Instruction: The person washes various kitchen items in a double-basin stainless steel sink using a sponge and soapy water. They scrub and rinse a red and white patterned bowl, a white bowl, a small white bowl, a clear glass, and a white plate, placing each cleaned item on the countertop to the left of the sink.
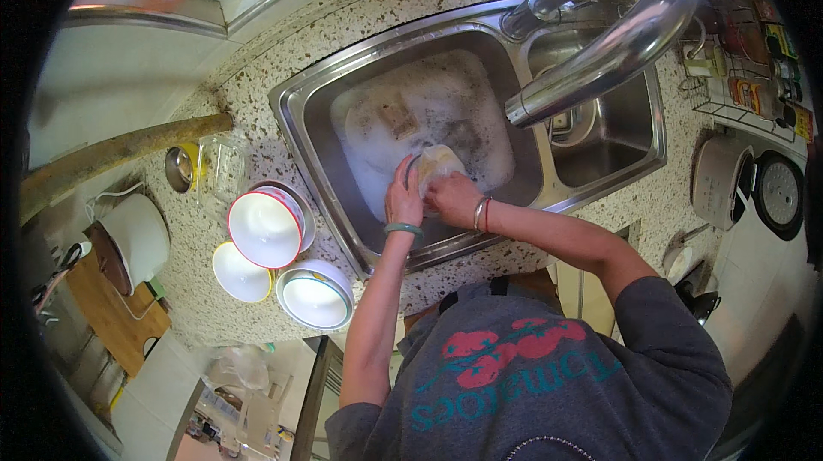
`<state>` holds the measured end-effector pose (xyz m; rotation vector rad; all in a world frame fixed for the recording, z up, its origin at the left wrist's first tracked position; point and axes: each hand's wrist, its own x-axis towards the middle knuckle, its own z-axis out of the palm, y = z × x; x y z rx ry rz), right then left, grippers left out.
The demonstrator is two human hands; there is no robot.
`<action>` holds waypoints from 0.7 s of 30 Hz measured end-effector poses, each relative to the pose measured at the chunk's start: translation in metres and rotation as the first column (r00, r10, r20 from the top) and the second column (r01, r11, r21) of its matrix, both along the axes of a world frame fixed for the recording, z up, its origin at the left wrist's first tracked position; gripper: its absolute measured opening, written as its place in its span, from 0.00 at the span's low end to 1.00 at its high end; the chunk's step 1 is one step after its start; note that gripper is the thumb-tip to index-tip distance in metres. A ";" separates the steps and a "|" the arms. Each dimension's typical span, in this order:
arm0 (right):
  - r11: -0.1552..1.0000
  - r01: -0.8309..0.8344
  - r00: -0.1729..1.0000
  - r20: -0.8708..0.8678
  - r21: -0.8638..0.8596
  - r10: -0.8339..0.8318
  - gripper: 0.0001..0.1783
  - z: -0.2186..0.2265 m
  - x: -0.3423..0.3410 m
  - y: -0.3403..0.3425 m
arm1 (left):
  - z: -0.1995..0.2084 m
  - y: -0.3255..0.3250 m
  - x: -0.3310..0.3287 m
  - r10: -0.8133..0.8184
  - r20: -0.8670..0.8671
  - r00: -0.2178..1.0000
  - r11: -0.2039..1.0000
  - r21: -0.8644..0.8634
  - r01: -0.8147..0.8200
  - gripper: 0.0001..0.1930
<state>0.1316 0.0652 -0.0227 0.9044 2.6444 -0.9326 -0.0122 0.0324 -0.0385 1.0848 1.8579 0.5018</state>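
Two hands on pale dish | shirt: green lettering | labelled containers

Brown-speckled cream counter; red-rimmed white bowl; green bangle; the held item looks yellowish-white.

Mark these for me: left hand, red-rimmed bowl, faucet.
Left hand [403, 200]: head view, on the back of the hand.
Red-rimmed bowl [265, 228]: head view, on the white surface inside the rim.
Faucet [602, 56]: head view, on the thick metal tube.
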 end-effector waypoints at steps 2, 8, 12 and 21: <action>0.985 -0.018 0.999 -0.041 0.173 0.026 0.10 -0.004 0.012 0.006 | -0.027 -0.005 -0.008 0.076 0.127 0.989 0.990 -0.130 -0.060 0.23; 0.911 -0.156 0.964 -0.143 0.382 0.225 0.15 -0.006 0.022 0.034 | 0.011 0.015 -0.003 0.259 0.325 0.910 0.921 -0.366 -0.131 0.24; 0.933 -0.032 0.990 -0.118 0.359 0.079 0.14 -0.017 0.012 0.018 | 0.014 0.014 0.005 0.196 0.246 0.949 0.964 -0.224 -0.141 0.21; 0.684 0.437 0.804 -0.087 -0.585 -0.588 0.11 -0.037 -0.009 -0.016 | 0.027 0.008 0.007 -0.030 -0.039 0.999 0.999 -0.042 0.028 0.19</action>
